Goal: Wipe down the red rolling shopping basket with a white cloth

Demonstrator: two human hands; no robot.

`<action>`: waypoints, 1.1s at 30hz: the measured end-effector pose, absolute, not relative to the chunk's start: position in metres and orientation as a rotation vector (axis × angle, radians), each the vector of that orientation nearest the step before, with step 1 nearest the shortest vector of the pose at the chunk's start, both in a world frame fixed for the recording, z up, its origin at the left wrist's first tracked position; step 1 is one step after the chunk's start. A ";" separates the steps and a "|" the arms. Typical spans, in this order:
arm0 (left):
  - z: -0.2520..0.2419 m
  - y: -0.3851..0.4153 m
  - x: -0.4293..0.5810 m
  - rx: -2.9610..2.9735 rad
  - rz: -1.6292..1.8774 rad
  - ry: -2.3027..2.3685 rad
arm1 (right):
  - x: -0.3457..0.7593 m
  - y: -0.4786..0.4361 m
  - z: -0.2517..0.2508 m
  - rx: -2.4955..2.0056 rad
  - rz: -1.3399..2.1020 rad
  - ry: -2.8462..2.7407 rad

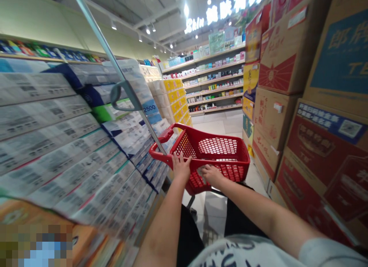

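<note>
The basket (218, 152) is empty, with tissue packs (71, 159) to its left and cartons (287, 106) to its right; the left hand (181, 164) lies open, fingers spread, on its near rim, and the right hand (212, 174) curls around that rim

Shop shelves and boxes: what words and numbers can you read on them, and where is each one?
"2500": on a blue tissue pack on the left shelves.
"Skin": on the glowing sign up high; the Chinese characters after it are too glary.
"TE": on the blue panel of a cardboard box at the right.
No words: the red basket.
Other pack and box print: too blurred.
</note>
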State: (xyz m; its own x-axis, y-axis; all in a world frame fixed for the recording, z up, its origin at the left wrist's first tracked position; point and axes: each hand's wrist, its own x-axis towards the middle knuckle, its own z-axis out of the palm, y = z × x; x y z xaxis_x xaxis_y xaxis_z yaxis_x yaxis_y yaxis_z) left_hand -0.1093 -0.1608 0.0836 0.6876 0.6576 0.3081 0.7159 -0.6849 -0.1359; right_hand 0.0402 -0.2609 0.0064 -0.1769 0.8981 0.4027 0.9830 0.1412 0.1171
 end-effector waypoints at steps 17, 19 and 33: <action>0.069 -0.154 -0.113 -2.665 -0.447 -1.055 | 0.037 -0.260 -0.009 -1.938 -0.357 -2.178; 0.068 -0.155 -0.112 -2.669 -0.448 -1.062 | 0.036 -0.261 -0.007 -1.944 -0.343 -2.172; 0.071 -0.157 -0.114 -2.682 -0.450 -1.056 | 0.037 -0.269 0.011 -1.902 -0.318 -2.136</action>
